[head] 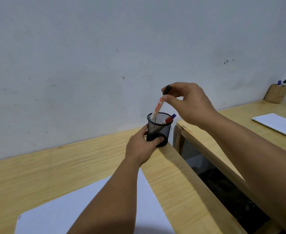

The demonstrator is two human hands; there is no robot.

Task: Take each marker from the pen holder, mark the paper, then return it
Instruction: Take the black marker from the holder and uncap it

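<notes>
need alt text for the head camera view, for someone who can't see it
A person's right hand pinches a black-capped marker whose lower end sits in a black mesh pen holder, which the left hand grips at its base. The holder stands by the edge of a wooden table, with red and blue markers inside and white paper nearer the camera.

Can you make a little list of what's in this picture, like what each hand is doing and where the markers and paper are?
left hand: wrapped around the lower part of the pen holder, steadying it
right hand: pinching the black-capped marker near its top
black-capped marker: tilted, lower end inside the holder
pen holder: black mesh cup, upright near the desk's right edge
other markers: red-capped marker and blue-capped marker, leaning inside the holder
paper: white sheet flat on the desk, nearer the camera
marks on paper: none in the visible part
</notes>
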